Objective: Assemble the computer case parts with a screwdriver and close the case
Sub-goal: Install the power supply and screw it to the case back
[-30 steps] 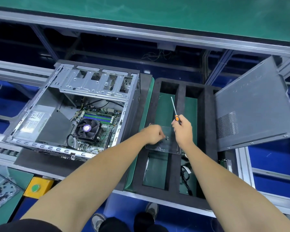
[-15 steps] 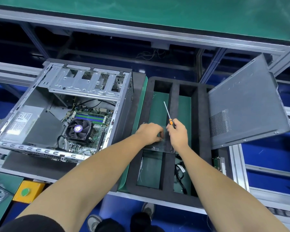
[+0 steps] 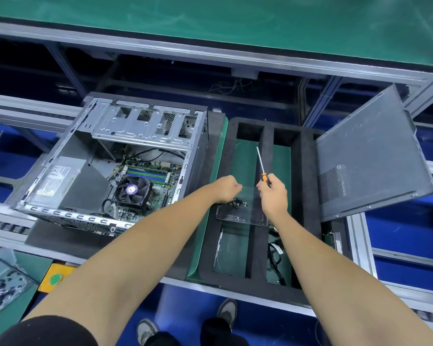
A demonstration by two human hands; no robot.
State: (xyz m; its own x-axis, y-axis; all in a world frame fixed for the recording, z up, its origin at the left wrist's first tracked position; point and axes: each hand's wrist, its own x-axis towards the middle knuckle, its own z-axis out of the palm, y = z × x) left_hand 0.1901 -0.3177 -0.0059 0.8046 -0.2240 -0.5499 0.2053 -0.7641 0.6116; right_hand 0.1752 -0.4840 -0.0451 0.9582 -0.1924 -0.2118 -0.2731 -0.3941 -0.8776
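The open computer case (image 3: 68,211) lies on its side at the left, with the fan and motherboard showing inside. Its grey side panel (image 3: 375,158) leans tilted at the right. A clear plastic tray (image 3: 254,217) with a small pile of screws (image 3: 237,203) sits on the black foam tray (image 3: 308,171). My left hand (image 3: 226,192) hovers just above the pile, fingertips pinched together on something too small to make out, seemingly a screw. My right hand (image 3: 274,196) grips the orange-handled screwdriver (image 3: 260,161), shaft pointing away from me.
Black cables (image 3: 275,258) lie in the foam tray's near right slot. A yellow box with a green button (image 3: 55,279) and a clear container of screws (image 3: 3,288) sit at the lower left. A metal frame rail crosses behind.
My left hand has lifted off the screw pile and drawn left, uncovering the screws. My right hand with the screwdriver has shifted slightly right, apart from the left hand.
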